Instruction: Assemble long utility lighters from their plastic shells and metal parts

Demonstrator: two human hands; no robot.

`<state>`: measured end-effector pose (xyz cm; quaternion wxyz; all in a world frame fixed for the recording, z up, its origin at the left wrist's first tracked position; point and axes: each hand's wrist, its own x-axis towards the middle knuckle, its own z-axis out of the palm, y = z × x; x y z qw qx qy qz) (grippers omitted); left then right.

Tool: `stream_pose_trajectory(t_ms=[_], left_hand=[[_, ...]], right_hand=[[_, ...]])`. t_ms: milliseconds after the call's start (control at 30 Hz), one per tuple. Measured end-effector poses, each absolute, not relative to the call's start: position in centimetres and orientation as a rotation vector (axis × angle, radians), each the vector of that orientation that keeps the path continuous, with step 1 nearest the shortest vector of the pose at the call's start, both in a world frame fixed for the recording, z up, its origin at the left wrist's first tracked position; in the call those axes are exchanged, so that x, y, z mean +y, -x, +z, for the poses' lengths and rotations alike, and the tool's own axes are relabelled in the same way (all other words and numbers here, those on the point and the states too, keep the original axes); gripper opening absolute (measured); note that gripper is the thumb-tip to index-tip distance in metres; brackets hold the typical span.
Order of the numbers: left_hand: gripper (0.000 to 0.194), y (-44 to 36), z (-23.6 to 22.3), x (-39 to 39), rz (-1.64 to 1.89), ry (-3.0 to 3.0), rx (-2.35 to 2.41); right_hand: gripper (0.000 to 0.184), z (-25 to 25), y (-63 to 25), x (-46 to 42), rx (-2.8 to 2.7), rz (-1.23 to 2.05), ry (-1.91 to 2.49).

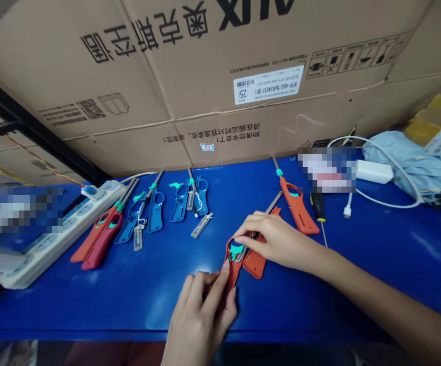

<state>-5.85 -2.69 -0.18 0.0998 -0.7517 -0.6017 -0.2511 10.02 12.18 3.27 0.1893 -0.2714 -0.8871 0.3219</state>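
An opened orange gas lighter [232,269] lies on the blue table, its teal trigger [236,249] and some white wire showing inside the shell. My left hand [205,300] is closed around the handle end of this shell, thumb and fingers pressing on it. My right hand [271,239] reaches over from the right, fingertips pinched at the shell's upper part near the trigger. Under that hand lies the loose orange shell half [254,264], partly hidden. A metal tube [274,202] sticks out beyond my right hand. What the fingertips grip inside is hidden.
Blue lighters [155,211] lie in opened halves at left, with a clear fuel tank [202,225] nearby. Whole lighters [104,234] lie beside a white power strip [63,234]. Right of my hands are an orange lighter [298,206], a screwdriver [318,207] and a white charger [374,172]. Cardboard [147,137] stands behind.
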Motion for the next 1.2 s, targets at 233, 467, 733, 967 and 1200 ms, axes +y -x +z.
stream_pose_trajectory(t_ms=[233,467,733,967,1200], left_hand=[[0.027,5.8,0.0,-2.6,-0.76,2.232,-1.823],[0.023,5.4,0.4,-2.1,-0.712,2.215,-1.814],[0.021,5.2,0.0,-1.6,-0.776,2.219,-1.933],[0.019,6.2,0.1,-1.4,-0.751,2.239,-1.925],[0.019,7.3,0.4,-1.2,-0.759,2.279,-1.886]], right_hand=[[0.011,3.7,-10.8,13.1,-2.522,0.849,0.857],[0.01,3.1,-10.6,12.9,-2.523,0.952,0.855],[0.015,3.5,-10.6,12.6,-2.548,0.786,0.86],[0.017,4.3,-11.7,13.2,-2.695,0.772,0.67],[0.013,3.4,-11.4,13.3,-2.656,0.78,0.656]])
